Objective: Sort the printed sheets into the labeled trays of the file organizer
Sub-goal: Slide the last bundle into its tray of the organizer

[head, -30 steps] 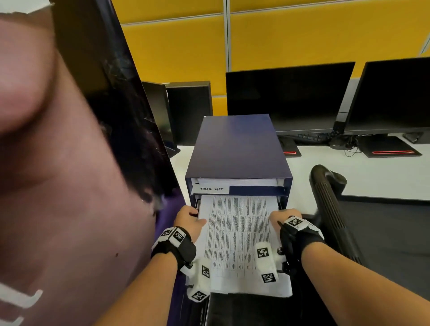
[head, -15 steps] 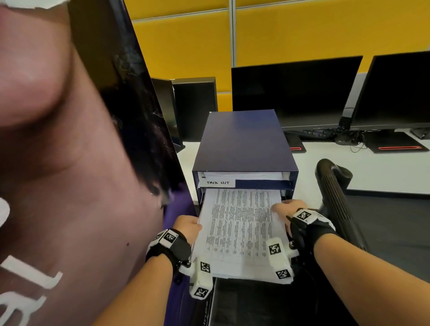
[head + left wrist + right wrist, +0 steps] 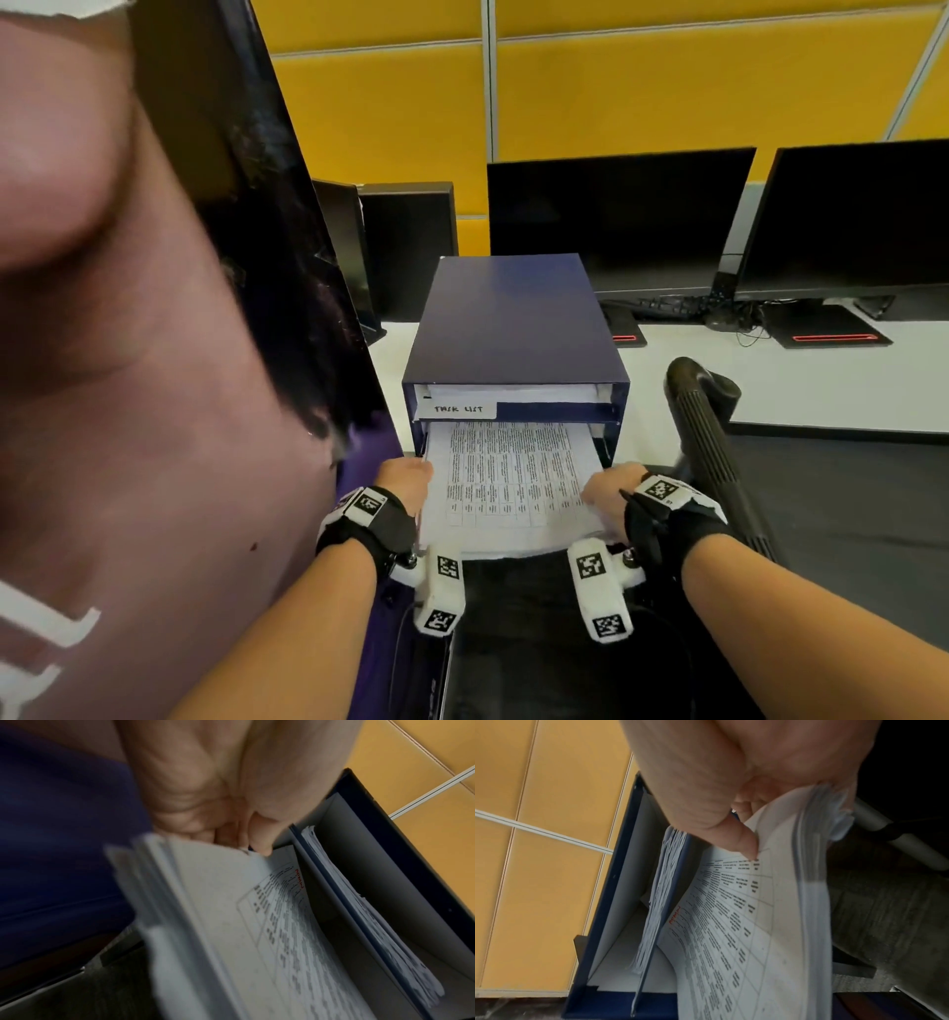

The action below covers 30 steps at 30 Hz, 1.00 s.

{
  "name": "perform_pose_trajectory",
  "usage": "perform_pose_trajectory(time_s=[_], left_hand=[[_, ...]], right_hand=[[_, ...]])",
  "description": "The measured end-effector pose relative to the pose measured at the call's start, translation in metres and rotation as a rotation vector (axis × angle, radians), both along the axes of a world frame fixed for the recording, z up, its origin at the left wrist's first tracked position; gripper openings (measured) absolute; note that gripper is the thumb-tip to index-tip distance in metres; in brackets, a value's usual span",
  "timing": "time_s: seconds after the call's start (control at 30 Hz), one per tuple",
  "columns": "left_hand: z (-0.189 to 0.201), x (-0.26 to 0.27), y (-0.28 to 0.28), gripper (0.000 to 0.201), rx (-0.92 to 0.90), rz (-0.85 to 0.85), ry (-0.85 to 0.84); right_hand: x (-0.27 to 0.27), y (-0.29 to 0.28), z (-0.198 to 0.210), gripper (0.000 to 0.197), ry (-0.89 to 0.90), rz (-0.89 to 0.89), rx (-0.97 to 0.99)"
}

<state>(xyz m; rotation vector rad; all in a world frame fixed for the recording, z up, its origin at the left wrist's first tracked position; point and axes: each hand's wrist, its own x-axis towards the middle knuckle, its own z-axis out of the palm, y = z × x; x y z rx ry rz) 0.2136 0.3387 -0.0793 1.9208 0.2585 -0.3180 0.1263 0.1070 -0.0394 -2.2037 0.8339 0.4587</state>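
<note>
A dark blue file organizer (image 3: 513,318) stands on the white desk ahead of me. Its top tray holds sheets above a label reading "TASK LIST" (image 3: 458,409). A thick stack of printed sheets (image 3: 511,478) with table text sits half inside the tray below. My left hand (image 3: 405,480) grips the stack's left edge and my right hand (image 3: 608,488) grips its right edge. In the left wrist view the stack (image 3: 257,933) bends under my thumb (image 3: 262,843). In the right wrist view my thumb (image 3: 744,839) presses on the top sheet (image 3: 744,923) beside the filled upper tray (image 3: 662,902).
Black monitors (image 3: 616,221) and a keyboard (image 3: 662,306) line the back of the desk (image 3: 821,390) against a yellow wall. A black chair armrest (image 3: 708,442) stands right of my right hand. A person in a purple top (image 3: 154,411) fills the left side.
Both hands have pushed the stack forward, so more of it lies inside the lower tray. My head view has drawn closer to the organizer.
</note>
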Motion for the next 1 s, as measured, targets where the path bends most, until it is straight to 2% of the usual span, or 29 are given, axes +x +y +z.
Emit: perform_pose_trajectory(time_s=[0.03,0.07,0.1,0.13,0.2,0.23,0.27,0.3,0.4,0.5,0.6,0.67,0.73,0.83,0.87,1.0], left_hand=[[0.001,-0.001,0.002,0.015,0.024,-0.061,0.065],[0.002,-0.004,0.006,0.016,0.043,-0.119,0.135],[0.006,-0.01,0.009,0.014,0.039,-0.158,0.216],[0.012,-0.016,0.013,0.011,0.016,-0.179,0.288],[0.016,-0.024,0.017,0.005,-0.044,-0.171,0.336],[0.018,-0.026,0.017,0.004,-0.082,-0.151,0.297],[0.017,-0.025,0.017,0.007,-0.12,-0.121,0.237],[0.017,-0.023,0.015,0.009,-0.153,-0.079,0.18],[0.012,-0.017,0.006,0.015,-0.203,0.017,0.099],[0.008,-0.011,-0.003,0.016,-0.246,0.087,0.071],[0.002,-0.004,-0.007,0.014,-0.221,0.123,0.055],[-0.003,0.0,-0.009,0.019,-0.221,0.155,0.033],[-0.003,0.0,-0.013,0.006,-0.284,0.207,0.008],[0.0,-0.001,-0.014,0.045,-0.388,0.269,-0.006],[-0.001,-0.001,-0.013,0.051,-0.385,0.273,-0.023],[-0.011,-0.002,-0.013,0.052,-0.211,0.243,-0.085]], right_hand=[[0.005,-0.002,-0.003,0.039,0.008,-0.043,0.067],[0.007,-0.001,-0.005,0.037,-0.002,-0.002,0.022],[0.012,0.0,-0.012,0.036,0.005,-0.034,-0.015],[0.014,-0.002,-0.013,0.037,-0.012,0.01,-0.034],[0.022,-0.007,-0.019,0.04,-0.025,-0.074,0.004],[0.022,-0.006,-0.021,0.043,-0.058,-0.13,0.038],[0.018,-0.005,-0.017,0.046,-0.155,-0.183,0.179],[0.019,-0.006,-0.016,0.048,-0.179,-0.264,0.275],[0.018,-0.006,-0.012,0.042,-0.151,-0.259,0.215],[0.012,-0.004,-0.008,0.019,-0.087,-0.254,0.316],[0.011,-0.002,-0.011,0.014,-0.105,-0.288,0.4],[0.016,-0.001,-0.015,0.01,-0.181,-0.328,0.458],[0.023,-0.004,-0.02,0.02,-0.259,-0.326,0.458],[0.024,-0.005,-0.018,0.026,-0.358,-0.308,0.365],[0.024,-0.005,-0.015,0.029,-0.358,-0.299,0.32],[0.029,-0.004,-0.02,0.045,-0.364,-0.311,0.348]])
